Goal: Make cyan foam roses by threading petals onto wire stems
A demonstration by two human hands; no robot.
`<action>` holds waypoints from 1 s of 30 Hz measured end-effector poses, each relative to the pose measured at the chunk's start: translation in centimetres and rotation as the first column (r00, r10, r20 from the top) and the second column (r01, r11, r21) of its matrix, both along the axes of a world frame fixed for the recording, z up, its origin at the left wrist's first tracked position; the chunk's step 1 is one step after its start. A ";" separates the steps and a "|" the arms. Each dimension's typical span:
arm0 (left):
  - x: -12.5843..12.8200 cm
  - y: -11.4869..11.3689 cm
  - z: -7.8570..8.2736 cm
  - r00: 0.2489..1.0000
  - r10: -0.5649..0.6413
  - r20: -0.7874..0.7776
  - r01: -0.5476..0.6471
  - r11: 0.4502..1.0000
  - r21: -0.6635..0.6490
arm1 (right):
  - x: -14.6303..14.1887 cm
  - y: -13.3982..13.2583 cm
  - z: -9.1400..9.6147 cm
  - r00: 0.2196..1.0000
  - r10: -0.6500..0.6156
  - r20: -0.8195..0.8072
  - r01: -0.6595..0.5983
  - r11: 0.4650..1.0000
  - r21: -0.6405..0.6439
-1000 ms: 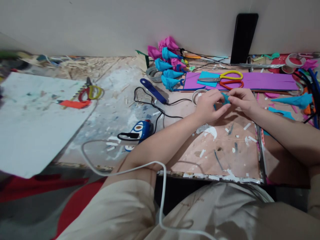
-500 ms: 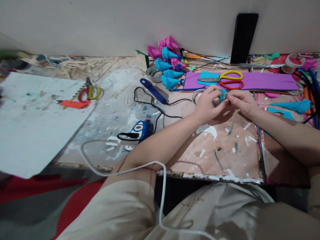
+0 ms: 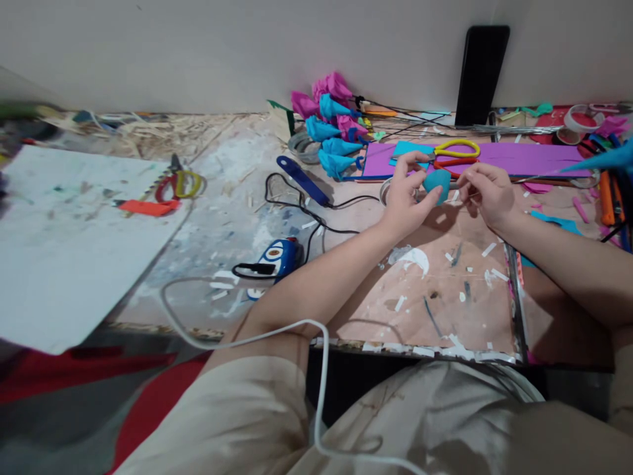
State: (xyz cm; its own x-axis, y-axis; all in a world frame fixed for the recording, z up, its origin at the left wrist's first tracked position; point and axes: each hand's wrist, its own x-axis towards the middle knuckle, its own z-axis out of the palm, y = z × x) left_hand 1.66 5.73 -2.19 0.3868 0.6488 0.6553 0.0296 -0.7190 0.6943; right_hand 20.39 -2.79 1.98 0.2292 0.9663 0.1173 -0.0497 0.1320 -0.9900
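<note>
My left hand (image 3: 409, 192) pinches a small curved piece of blue paper (image 3: 438, 186) between thumb and fingers. Close to its right, my right hand (image 3: 487, 192) is closed on a thin wire stem (image 3: 537, 177). That stem runs out to the right and ends in a blue paper flower (image 3: 606, 160), partly cut off by the picture's edge. Just beyond my hands, scissors with yellow and red handles (image 3: 457, 148) lie on purple sheets (image 3: 539, 160) and a blue paper square (image 3: 410, 152). A roll of tape (image 3: 384, 190) is partly hidden behind my left hand.
Blue and pink paper flowers (image 3: 337, 146) on dark stems lie at the back. A black phone (image 3: 482, 76) leans on the wall. To the left are a blue glue gun (image 3: 281, 257) with a black cord, a blue-handled cutter (image 3: 302, 180), a second pair of scissors (image 3: 186, 183) and a white sheet (image 3: 74, 251).
My hands have moved slightly apart, and more of the blue paper piece shows. The blue flower on the stem has swung up and to the right.
</note>
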 end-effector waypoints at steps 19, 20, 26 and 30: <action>0.8 1.2 -0.9 0.967 -0.131 0.217 0.222 0.850 -0.477 | 1.3 1.2 -0.1 0.938 0.106 -0.331 -0.125 0.992 -0.037; 0.8 1.4 -0.9 0.969 -0.129 0.213 0.218 0.850 -0.479 | 1.4 1.3 -0.2 0.937 0.085 -0.339 -0.107 0.993 -0.046; 0.7 1.1 -1.3 0.979 -0.130 0.155 0.187 0.871 -0.455 | 1.5 1.5 -0.7 0.944 0.042 -0.329 -0.056 0.998 -0.032; 0.9 0.5 -1.3 0.967 -0.177 0.185 0.244 0.853 -0.460 | 1.2 1.5 -0.8 0.952 0.059 -0.300 -0.060 0.998 0.004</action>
